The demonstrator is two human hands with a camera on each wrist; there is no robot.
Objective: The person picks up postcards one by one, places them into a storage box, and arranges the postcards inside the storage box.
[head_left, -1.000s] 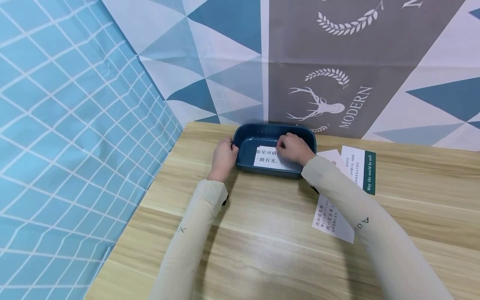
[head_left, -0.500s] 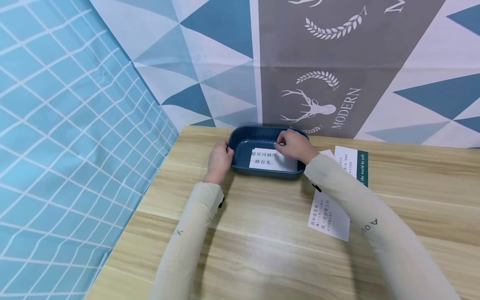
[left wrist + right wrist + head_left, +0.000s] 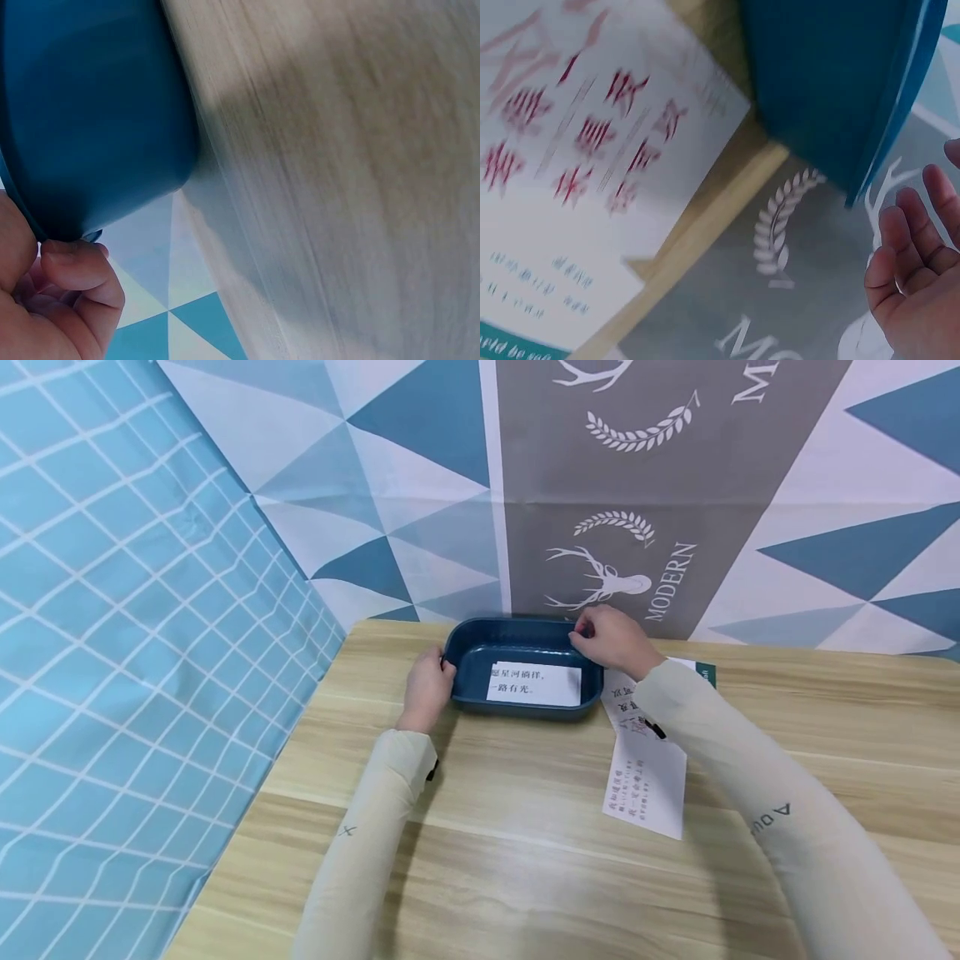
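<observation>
Closest to the camera you've got two pale sleeves (image 3: 780, 827) reaching over a wood-grain table (image 3: 487, 860). There's a small black thing (image 3: 655, 728) under the right cuff, too tiny to make out.

Next up, right of center, a white card (image 3: 648, 785) with dark writing lies on the table. A red-lettered card (image 3: 622, 697) sits just behind it, partly under the right arm and close to the tray's right end.

Then the dark blue tray (image 3: 525, 712), flat on the table near the back edge. Left hand (image 3: 427, 689) has its left end clamped, thumb and curled fingers pinching the rim. The printed card (image 3: 540, 687) lies inside, toward the front right, two lines of dark characters facing up. Can't tell if it's one card or a stack.

Right hand (image 3: 618, 639) is up by the tray's back right corner, fingers loosely bent with nothing in them. The right wrist view shows a gap between it and the rim.

Behind that arm, a green-edged card (image 3: 705, 672) pokes out. Farthest back is a gray deer-print panel (image 3: 607, 581) between triangle patterns.
</observation>
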